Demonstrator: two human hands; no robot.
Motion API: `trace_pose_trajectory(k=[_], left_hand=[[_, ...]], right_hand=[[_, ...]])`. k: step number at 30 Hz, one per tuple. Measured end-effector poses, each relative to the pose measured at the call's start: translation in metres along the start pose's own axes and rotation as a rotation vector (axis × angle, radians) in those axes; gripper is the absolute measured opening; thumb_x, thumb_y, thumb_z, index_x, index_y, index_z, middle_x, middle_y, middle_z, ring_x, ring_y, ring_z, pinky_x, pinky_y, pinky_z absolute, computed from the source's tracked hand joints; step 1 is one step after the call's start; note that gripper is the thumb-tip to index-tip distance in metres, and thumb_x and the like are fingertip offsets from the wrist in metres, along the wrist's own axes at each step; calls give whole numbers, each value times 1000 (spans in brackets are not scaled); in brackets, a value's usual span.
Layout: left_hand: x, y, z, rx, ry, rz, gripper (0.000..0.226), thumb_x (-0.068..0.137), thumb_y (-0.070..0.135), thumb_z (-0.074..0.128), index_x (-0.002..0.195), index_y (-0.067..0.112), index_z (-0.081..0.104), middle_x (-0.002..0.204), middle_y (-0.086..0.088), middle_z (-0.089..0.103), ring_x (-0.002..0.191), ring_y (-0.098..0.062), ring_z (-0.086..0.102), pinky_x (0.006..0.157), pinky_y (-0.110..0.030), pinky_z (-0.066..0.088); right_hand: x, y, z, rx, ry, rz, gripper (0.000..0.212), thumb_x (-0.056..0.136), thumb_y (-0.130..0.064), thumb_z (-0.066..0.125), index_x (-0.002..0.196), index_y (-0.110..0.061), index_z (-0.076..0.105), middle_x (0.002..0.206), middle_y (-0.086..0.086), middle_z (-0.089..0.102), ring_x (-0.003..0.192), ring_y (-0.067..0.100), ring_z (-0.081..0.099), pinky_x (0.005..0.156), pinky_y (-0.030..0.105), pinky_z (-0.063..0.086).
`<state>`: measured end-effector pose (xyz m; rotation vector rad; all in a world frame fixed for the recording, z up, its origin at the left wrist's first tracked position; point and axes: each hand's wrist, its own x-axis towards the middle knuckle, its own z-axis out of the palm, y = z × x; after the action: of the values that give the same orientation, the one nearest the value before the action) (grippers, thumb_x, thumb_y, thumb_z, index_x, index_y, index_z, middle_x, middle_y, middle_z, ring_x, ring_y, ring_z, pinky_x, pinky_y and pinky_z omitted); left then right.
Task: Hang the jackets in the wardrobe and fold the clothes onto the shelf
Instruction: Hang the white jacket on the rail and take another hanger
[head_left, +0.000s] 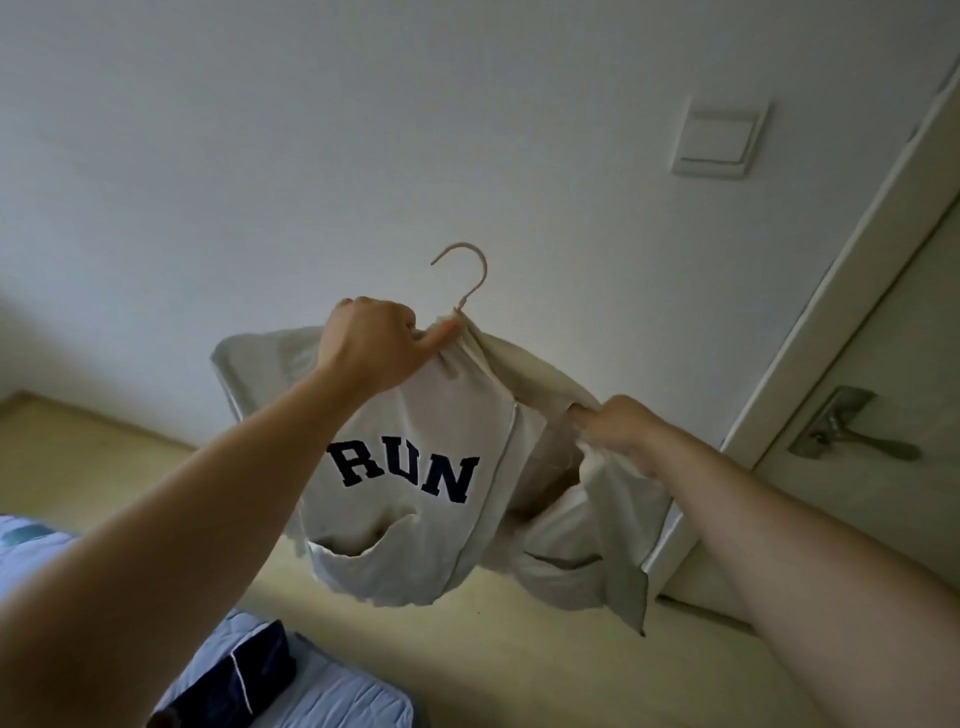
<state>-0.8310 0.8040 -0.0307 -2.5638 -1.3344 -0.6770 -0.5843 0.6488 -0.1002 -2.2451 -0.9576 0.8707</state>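
Jacket: cream zip jacket (415, 441) with dark "RUN" lettering, draped on a hanger (470, 273), held up in the air before the white wall (260, 130)
Left hand: left hand (371, 345) grips the collar at the hanger's neck; hook free above
Right hand: right hand (618, 431) pinches the open front edge, pulling it aside
Nearby: door (883, 374) with lever handle at right; bed (322, 696) below with a dark garment (249, 670) on it

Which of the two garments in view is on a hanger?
The cream jacket printed RUN, held up by both hands on a hanger. The dark navy garment lies on the bed, with no hanger.
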Motion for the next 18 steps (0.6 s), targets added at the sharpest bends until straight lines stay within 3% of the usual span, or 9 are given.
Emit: trace_pose_trajectory(k=[3, 9, 12, 14, 16, 18], left_hand=[[12, 12, 7, -12, -87, 5, 89, 78, 91, 18, 46, 14, 47, 42, 3, 50, 47, -16, 51, 49, -25, 29], [24, 69, 28, -303, -273, 130, 81, 84, 86, 19, 49, 17, 43, 46, 2, 50, 48, -18, 52, 48, -27, 33], [18, 113, 42, -428, -355, 286, 82, 87, 83, 14, 57, 16, 50, 53, 2, 55, 53, -16, 54, 49, -29, 33], [13, 146, 51, -532, -400, 357, 79, 86, 83, 16, 59, 19, 52, 56, 3, 55, 55, -14, 54, 51, -30, 34], [8, 180, 58, -673, -456, 390, 75, 85, 83, 20, 58, 19, 51, 53, 6, 53, 52, -11, 50, 50, -29, 32], [5, 212, 64, -768, -490, 452, 75, 82, 85, 21, 55, 19, 48, 45, 8, 48, 44, -6, 44, 48, -28, 29]], right_hand=[[-9, -13, -20, 171, 150, 46, 36, 90, -37, 65, 88, -1, 65, 78, 11, 66, 67, 25, 65, 53, 25, 44], [-26, -20, -67, 369, 324, 108, 28, 90, -15, 58, 114, 0, 60, 102, 15, 64, 92, 32, 65, 78, 35, 54], [-41, -12, -80, 604, 440, 141, 33, 90, -15, 57, 121, -4, 58, 101, 9, 62, 92, 25, 62, 68, 26, 48], [-54, -3, -81, 709, 481, 166, 35, 88, -17, 61, 121, -7, 58, 105, 9, 63, 93, 24, 62, 69, 26, 47], [-69, 12, -79, 799, 441, 216, 33, 82, -12, 64, 115, -7, 63, 101, 12, 69, 90, 28, 67, 79, 36, 56], [-89, 30, -80, 885, 410, 241, 25, 78, -2, 62, 103, -6, 67, 84, 12, 71, 77, 27, 71, 69, 39, 60]])
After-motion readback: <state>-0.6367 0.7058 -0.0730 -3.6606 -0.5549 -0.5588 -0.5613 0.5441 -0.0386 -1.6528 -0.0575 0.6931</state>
